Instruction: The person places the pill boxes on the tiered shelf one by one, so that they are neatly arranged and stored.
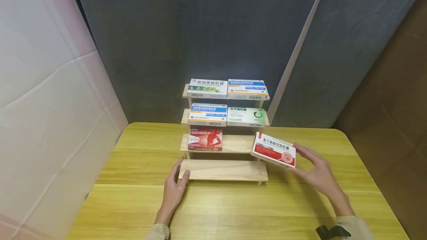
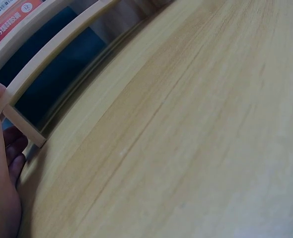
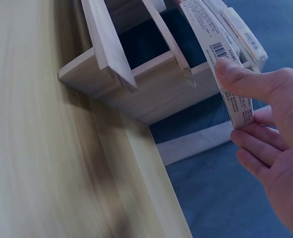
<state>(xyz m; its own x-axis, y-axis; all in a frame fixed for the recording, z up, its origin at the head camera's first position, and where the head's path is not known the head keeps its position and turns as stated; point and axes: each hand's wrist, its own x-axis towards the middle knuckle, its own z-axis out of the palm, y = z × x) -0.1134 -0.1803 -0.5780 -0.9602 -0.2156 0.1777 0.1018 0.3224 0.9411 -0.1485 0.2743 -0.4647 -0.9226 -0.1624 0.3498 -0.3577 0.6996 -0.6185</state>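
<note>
A white-and-red medicine box (image 1: 274, 150) is pinched by its right end in my right hand (image 1: 317, 175), tilted beside the third tier of a stepped wooden rack (image 1: 223, 170). The right wrist view has the thumb on the printed edge of that medicine box (image 3: 221, 54), with fingers behind it. At the rack's lowest tier, my left hand (image 1: 173, 186) grips the left end, thumb on top and fingers around the side. In the left wrist view the left hand (image 2: 0, 173) shows only partly. A red medicine box (image 1: 205, 140) occupies the left of the third tier.
On the top tier are a white-and-green box (image 1: 207, 88) and a blue-and-white box (image 1: 247, 89). Below them sit another blue-and-white box (image 1: 208, 114) and a pale green box (image 1: 246, 116). The rack stands on a wooden table (image 1: 140, 166) before a dark curtain (image 1: 200, 29).
</note>
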